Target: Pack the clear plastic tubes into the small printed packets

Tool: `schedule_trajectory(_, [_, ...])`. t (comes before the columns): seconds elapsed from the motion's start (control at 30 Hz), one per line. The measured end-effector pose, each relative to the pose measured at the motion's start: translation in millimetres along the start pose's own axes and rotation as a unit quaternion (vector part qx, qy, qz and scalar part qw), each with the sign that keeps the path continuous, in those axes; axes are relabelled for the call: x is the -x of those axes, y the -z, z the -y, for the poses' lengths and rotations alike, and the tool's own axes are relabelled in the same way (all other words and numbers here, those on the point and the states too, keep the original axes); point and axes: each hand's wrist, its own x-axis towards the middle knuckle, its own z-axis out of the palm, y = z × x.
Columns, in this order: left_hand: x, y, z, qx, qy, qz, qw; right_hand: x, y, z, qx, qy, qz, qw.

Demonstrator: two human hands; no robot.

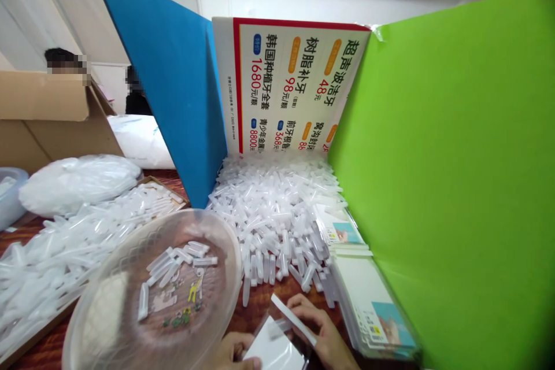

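At the bottom centre, my left hand (236,351) grips the near left side of a clear plastic box (277,352) with a white card face. My right hand (318,324) is closed on a white strip (293,319) at the box's far right side; whether the strip is joined to the box, I cannot tell. A small translucent tube (280,328) shows at the box's upper end. Just beyond my hands lies a large heap of similar capped tubes (277,214). Right of my right hand stand stacked flat boxes (368,300) with white cards and teal pictures.
A translucent round basket (234,254) on the left holds several tubes and small coloured pieces. Further left are a tray of tubes (65,237), a white plastic bag (82,182) and a cardboard box (47,127). Blue (169,69), printed (290,87) and green (459,156) panels surround the heap.
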Motion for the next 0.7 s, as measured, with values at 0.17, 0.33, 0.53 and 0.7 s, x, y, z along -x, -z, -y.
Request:
schedule_trajectory(0.17, [1.6, -8.0, -16.5, 0.034, -0.031, 0.071, 0.996, -4.4, -20.1, -7.1, -0.024, -0.003, -0.007, 1.0])
schedule_trajectory(0.33, [4.5, -7.1, -20.1, -0.018, -0.04, 0.073, 0.996, -13.9, -33.1, 2.5, 0.108, 0.054, -0.003, 0.993])
schedule_trajectory(0.53, [-0.9, -5.7, -8.7, 0.044, -0.054, 0.017, 0.997, -27.6, 5.3, -10.5, 0.451, 0.081, -0.349, 0.817])
schedule_trajectory(0.7, [2.3, -10.2, -8.6, 0.174, -0.015, -0.048, 0.983, -26.8, 21.2, -31.3, 0.486, 0.133, -0.367, 0.782])
